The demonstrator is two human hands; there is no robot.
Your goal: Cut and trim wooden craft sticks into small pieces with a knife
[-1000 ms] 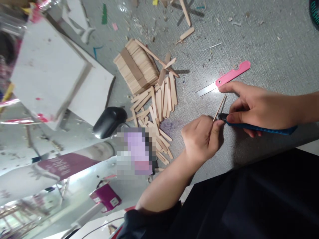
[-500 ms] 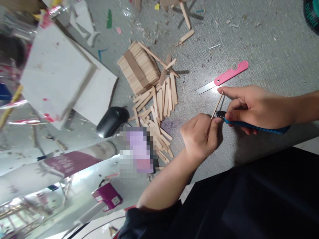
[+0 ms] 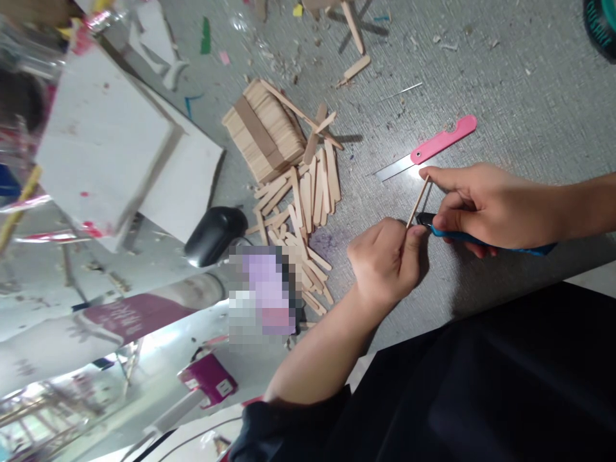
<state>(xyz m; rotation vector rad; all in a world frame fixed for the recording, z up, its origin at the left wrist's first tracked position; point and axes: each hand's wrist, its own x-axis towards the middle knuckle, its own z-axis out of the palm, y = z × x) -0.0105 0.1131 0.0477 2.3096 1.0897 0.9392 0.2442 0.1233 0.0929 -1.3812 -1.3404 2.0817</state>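
My left hand [image 3: 387,260] is closed on the lower end of a thin wooden stick [image 3: 418,200]. Wrapped round the blue handle of a cutter [image 3: 510,247] is my right hand [image 3: 486,208], its index finger stretched to the stick's upper end. The cutter's dark head lies close to my left thumb and beside the stick. Just above my right fingertip, a pink folding knife [image 3: 445,142] lies with its blade out on the grey table [image 3: 529,115].
Left of my hands lie loose wooden sticks [image 3: 315,186] and a banded stick bundle [image 3: 264,131]. Farther left are a black mouse [image 3: 216,236] and white boards [image 3: 106,141]. A thin metal needle-like piece [image 3: 402,92] lies above the knife.
The whole view has shifted slightly. Both hands keep nearly the same pose on the stick and the cutter.
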